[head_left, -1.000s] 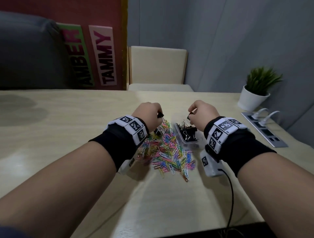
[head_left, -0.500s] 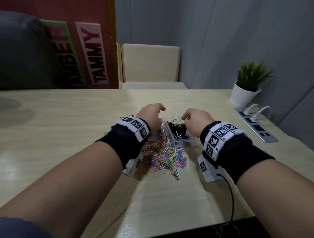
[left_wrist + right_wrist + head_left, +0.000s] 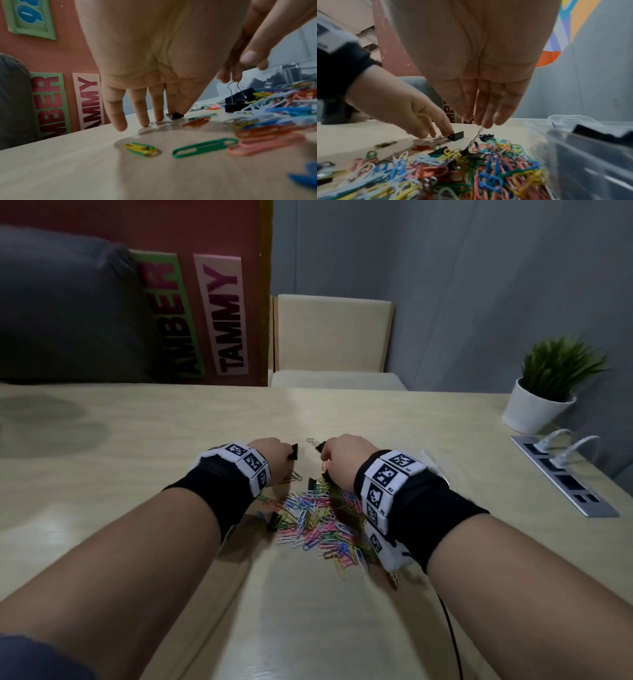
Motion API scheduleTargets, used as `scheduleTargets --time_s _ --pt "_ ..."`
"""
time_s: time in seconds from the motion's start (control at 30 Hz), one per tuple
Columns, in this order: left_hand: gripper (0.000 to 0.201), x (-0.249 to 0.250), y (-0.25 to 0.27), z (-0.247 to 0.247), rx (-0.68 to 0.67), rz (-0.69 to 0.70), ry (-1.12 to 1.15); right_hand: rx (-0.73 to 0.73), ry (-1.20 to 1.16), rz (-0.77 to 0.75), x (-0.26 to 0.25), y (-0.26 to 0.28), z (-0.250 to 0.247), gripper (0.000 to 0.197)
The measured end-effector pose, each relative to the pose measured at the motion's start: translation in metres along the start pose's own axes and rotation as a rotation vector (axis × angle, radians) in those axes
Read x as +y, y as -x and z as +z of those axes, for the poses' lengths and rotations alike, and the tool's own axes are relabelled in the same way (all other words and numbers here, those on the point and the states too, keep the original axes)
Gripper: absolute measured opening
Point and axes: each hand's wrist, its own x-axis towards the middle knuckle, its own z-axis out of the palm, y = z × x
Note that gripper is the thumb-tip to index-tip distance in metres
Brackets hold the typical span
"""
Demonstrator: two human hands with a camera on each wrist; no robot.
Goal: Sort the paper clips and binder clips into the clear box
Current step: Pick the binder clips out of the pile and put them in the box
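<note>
Head view: both hands reach over a heap of coloured paper clips (image 3: 318, 522) on the pale worktop (image 3: 137, 440). The left hand (image 3: 270, 457) points its fingers down at the worktop beyond the heap, thumb and forefinger pinching a small black binder clip (image 3: 455, 135) that sits on the surface. The right hand (image 3: 346, 460) has its fingers drawn together, pinching the wire handle of a second binder clip (image 3: 471, 147) that lies tilted on top of the heap. More black binder clips (image 3: 240, 99) lie mixed among the paper clips. The clear box (image 3: 583, 155) stands at the right edge of the heap, just beside the right hand, with black binder clips inside it. A potted plant (image 3: 548, 385) and a power strip (image 3: 565, 474) sit well apart on the right.
</note>
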Motion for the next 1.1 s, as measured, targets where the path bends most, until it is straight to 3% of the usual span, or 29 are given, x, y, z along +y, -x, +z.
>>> scheduleTargets --time_s 0.1,0.2,0.27,0.3,0.33,0.47,0.57,0.73,1.0,1.1 --pt "0.011 -0.006 -0.006 -0.001 0.03 -0.029 -0.012 -0.023 0.097 -0.007 -0.004 -0.011 0.008 0.033" --pt "0.007 -0.012 -0.006 0.0 0.083 -0.019 0.039 -0.062 0.14 0.018 -0.008 -0.018 0.018 0.027" --pt "0.019 -0.012 -0.005 0.001 0.091 -0.01 0.079 -0.115 0.21 0.018 -0.011 -0.023 0.019 0.022" --pt "0.014 -0.012 -0.006 0.001 0.066 -0.005 0.045 -0.114 0.237 0.007 -0.012 -0.024 0.019 0.017" --pt "0.007 -0.011 -0.005 0.001 0.042 -0.001 0.024 -0.098 0.254 -0.002 -0.012 -0.025 0.018 0.014" --pt "0.02 -0.012 -0.006 -0.001 -0.034 -0.021 0.007 -0.018 0.288 0.01 -0.007 -0.027 0.014 0.017" --pt "0.031 -0.011 0.003 -0.003 0.039 -0.053 0.049 0.028 0.203 0.022 -0.006 -0.021 0.007 0.019" --pt "0.028 -0.008 0.012 -0.003 0.154 -0.094 0.218 0.136 0.053 0.065 0.001 -0.001 -0.002 0.023" --pt "0.044 0.024 0.023 -0.025 0.265 0.026 0.339 0.24 -0.272 0.214 0.029 0.028 -0.013 0.007" --pt "0.033 0.046 0.021 -0.034 0.306 0.094 0.29 0.255 -0.309 0.259 0.045 0.039 -0.015 0.01"
